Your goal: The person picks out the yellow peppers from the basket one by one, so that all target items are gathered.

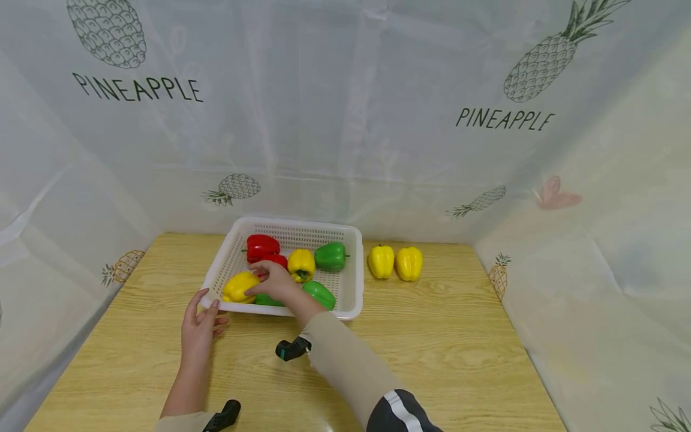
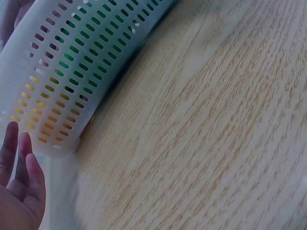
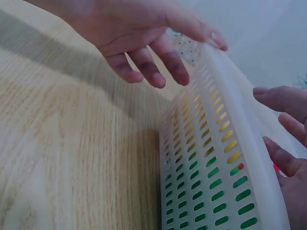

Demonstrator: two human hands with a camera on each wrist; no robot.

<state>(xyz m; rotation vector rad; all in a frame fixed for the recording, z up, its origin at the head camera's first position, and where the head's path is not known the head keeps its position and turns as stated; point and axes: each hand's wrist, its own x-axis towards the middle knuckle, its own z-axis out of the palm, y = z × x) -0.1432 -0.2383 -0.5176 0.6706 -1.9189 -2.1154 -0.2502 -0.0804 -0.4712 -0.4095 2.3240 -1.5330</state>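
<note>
A white perforated plastic basket (image 1: pixel 353 270) holds red, yellow and green bell peppers. My left hand (image 1: pixel 198 327) is at its near left corner, thumb against the rim and the other fingers loose outside the wall. Inside the basket, my right hand (image 1: pixel 278 282) reaches over the near side with thumb and fingers spread. Its thumb is beside a yellow bell pepper (image 1: pixel 239 287), and its fingertips are over a red bell pepper (image 1: pixel 276 260) that they partly cover. Under the hand lies a green bell pepper (image 1: pixel 268 300), partly hidden. The right wrist view shows both hands (image 3: pixel 139 33) about the basket rim.
Another red pepper (image 1: pixel 263 246), a yellow pepper (image 1: pixel 301 264) and two green peppers (image 1: pixel 330 257) also lie in the basket. Right of it, two yellow peppers (image 1: pixel 381 262) stand on the wooden table (image 1: pixel 432 336). A pineapple-print sheet (image 1: pixel 324 120) hangs behind the table.
</note>
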